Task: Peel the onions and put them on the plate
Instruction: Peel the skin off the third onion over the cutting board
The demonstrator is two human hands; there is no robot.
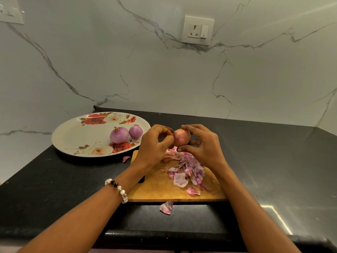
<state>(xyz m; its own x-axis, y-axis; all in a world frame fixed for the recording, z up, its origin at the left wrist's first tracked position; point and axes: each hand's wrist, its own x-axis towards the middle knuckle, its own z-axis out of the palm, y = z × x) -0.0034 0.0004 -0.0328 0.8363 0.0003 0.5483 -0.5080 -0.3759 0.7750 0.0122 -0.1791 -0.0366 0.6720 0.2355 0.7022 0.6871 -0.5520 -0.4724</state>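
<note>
The onion [181, 136] is up in the air, held above the far end of the wooden chopping board [160, 189], its papery brown-pink skin on most of what shows. The right hand [201, 145] cups it from the side, fingers over the top and thumb beneath, likely to steady it; the left hand [155, 143] has its fingertips curled in and pinched at the onion's left edge, apparently working a strip of skin loose. Holding it over the board makes sense: scraps drop onto the pile of purple peelings [187, 172] below. Over on the left, two peeled onions [119, 135] sit side by side on the flowered plate [73, 139], so this looks like the third in hand. One stray peel [166, 207] lies on the black worktop [273, 161] just in front of the board, another beside the plate. The route to the plate is short; only the left forearm crosses it.
</note>
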